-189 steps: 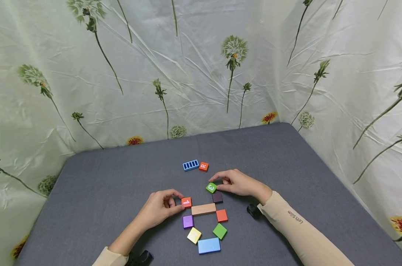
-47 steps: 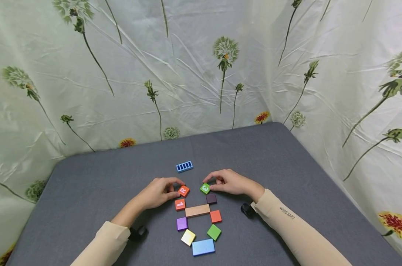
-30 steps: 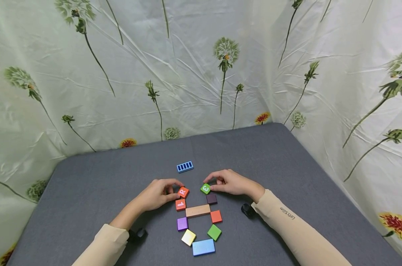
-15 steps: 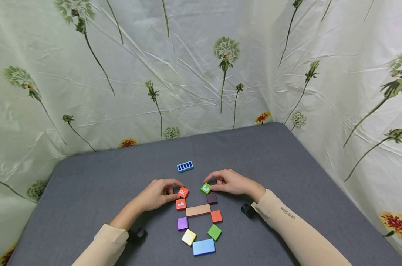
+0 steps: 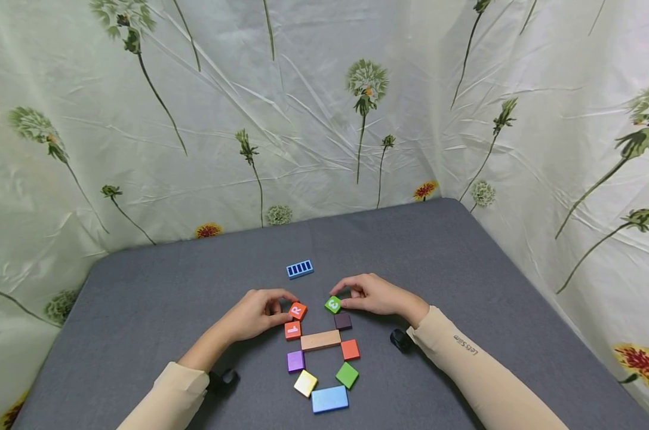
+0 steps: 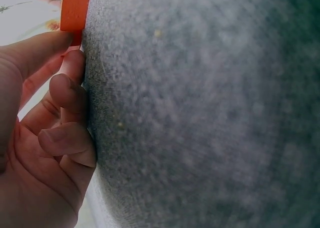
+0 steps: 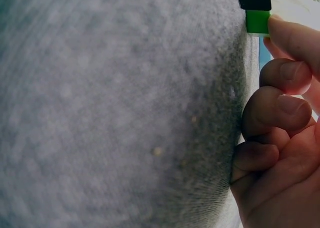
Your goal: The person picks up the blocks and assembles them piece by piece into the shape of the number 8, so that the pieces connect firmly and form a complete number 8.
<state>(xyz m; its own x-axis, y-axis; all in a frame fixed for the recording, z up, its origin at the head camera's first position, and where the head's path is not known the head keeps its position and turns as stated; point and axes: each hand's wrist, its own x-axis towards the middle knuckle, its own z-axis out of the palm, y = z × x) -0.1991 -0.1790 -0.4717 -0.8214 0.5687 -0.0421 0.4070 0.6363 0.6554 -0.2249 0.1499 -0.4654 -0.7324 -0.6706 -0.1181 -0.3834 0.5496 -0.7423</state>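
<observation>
Thumb and index finger of my left hand (image 5: 254, 313) pinch a red block marked R (image 5: 297, 310), which sits at the far edge of a red block marked 1 (image 5: 292, 330). My right hand (image 5: 378, 294) pinches a green block marked 3 (image 5: 332, 304), just beyond a dark block (image 5: 343, 321). Between the two sides lies a long wooden block (image 5: 320, 340). In the left wrist view a red block (image 6: 75, 8) stands at the thumb tip, other fingers curled on the cloth. The right wrist view shows the green block (image 7: 258, 21) at the thumb, beside the dark one.
Nearer me, a purple block (image 5: 295, 361), yellow block (image 5: 305, 383), blue block (image 5: 330, 399), green block (image 5: 347, 375) and red block (image 5: 350, 350) form a ring. A blue slotted block (image 5: 300, 269) lies farther back on the grey table (image 5: 195, 269). Floral curtain stands behind.
Since the oldest frame, my left hand has left the 1 block and brought the R block from beside the slotted block to the 1 block. My right hand stays on the green block.
</observation>
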